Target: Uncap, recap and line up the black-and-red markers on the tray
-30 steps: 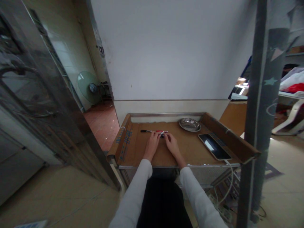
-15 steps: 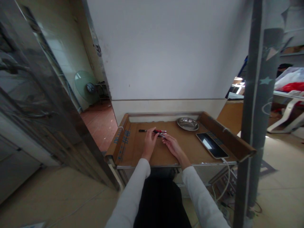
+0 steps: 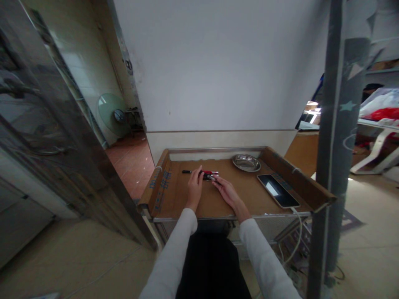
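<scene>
R hand (image 3: 227,191) pinches silver end of dark pc (image 3: 208,177); L hand (image 3: 195,187) half-curled opp., grip unclear. Pinch lightly, clear of red item (image 3: 210,172) just beyond.

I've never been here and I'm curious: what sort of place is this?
Probably a workshop or workroom, though I can't be certain: a metal-framed bench lined with brown cardboard and, at the right, a white-legged table bearing white and red bundles suggest it.
</scene>
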The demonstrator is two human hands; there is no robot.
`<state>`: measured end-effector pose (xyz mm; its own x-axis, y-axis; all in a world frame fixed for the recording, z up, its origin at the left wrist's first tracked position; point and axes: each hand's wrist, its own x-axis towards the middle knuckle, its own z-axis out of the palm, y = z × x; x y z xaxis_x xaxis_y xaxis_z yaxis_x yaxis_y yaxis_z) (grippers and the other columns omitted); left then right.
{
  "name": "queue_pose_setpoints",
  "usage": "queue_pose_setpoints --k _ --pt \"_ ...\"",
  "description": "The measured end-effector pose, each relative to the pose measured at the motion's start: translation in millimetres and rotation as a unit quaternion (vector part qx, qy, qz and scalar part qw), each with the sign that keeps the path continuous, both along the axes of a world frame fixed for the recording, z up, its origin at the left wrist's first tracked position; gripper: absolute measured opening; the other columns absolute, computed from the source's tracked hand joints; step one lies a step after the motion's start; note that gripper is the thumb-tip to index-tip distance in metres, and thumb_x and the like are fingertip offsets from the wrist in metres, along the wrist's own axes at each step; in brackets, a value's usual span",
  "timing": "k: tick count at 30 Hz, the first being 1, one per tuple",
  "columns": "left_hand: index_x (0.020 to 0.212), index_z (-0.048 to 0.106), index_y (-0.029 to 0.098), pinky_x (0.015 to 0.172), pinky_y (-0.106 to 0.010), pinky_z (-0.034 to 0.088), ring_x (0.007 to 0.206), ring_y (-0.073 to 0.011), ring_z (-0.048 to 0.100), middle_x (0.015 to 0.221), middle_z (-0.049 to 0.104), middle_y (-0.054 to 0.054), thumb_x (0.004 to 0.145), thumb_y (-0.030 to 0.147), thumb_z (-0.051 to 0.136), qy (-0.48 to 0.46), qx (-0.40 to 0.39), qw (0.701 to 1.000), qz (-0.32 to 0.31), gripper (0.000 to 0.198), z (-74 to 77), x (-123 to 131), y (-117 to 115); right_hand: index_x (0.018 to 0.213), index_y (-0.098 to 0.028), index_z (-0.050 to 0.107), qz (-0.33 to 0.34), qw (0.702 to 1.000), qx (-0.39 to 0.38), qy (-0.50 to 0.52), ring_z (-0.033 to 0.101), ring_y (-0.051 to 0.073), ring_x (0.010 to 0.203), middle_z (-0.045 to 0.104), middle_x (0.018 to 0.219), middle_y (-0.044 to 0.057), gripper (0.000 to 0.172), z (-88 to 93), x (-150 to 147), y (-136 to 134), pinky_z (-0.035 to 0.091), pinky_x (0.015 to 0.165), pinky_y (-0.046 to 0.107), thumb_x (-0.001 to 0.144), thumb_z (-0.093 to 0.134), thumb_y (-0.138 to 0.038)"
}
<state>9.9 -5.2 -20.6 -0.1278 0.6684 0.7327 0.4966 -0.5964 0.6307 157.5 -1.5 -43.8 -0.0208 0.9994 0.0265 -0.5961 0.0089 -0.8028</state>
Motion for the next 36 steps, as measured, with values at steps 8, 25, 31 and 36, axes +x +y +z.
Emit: queue_pose_setpoints --k 8,25,31,36 --pt "0.100 0.059 0.018 0.081 -0.029 0.049 0.090 -0.0148 0.060 0.099 0.062 -0.007 0.089 0.035 0.047 -0.062 -0.030 0.998 -0.013 0.023 -2.9 -2 4 0.080 -0.017 0.069 -0.116 0.993 0.027 -0.021 0.064 0.014 0.081 0.070 0.088 0.003 0.031 -5.9 2 6 0.050 0.087 0.030 0.053 0.080 -0.028" --pt "0.088 0.058 0.020 0.091 -0.035 0.042 0.097 -0.0180 0.052 0.096 0.056 -0.005 0.082 0.008 0.048 0.257 -0.119 0.957 -0.058 0.016 -14.1 1 8 0.081 -0.019 0.064 -0.214 0.857 0.185 -0.430 0.062 0.019 0.078 0.068 0.083 0.006 0.017 -4.4 -2 0 0.047 0.077 0.033 0.077 0.056 -0.034" --pt "0.090 0.056 0.018 0.090 -0.035 0.042 0.098 -0.0185 0.049 0.097 0.053 -0.006 0.081 0.006 0.045 0.260 -0.126 0.957 -0.033 0.018 -11.7 2 6 0.084 -0.022 0.065 -0.137 0.775 0.249 -0.564 0.058 0.020 0.087 0.068 0.090 0.005 0.016 -6.0 -4 -2 0.043 0.083 0.036 0.076 0.053 -0.016" --pt "0.095 0.056 0.020 0.090 -0.036 0.039 0.100 -0.0198 0.047 0.103 0.050 -0.005 0.080 0.011 0.050 0.300 -0.129 0.944 -0.048 0.018 -9.2 2 2 0.078 -0.021 0.062 -0.194 0.749 0.230 -0.590 0.056 0.022 0.084 0.063 0.084 0.006 0.010 -8.6 -2 -3 0.043 0.078 0.036 0.075 0.054 -0.017"
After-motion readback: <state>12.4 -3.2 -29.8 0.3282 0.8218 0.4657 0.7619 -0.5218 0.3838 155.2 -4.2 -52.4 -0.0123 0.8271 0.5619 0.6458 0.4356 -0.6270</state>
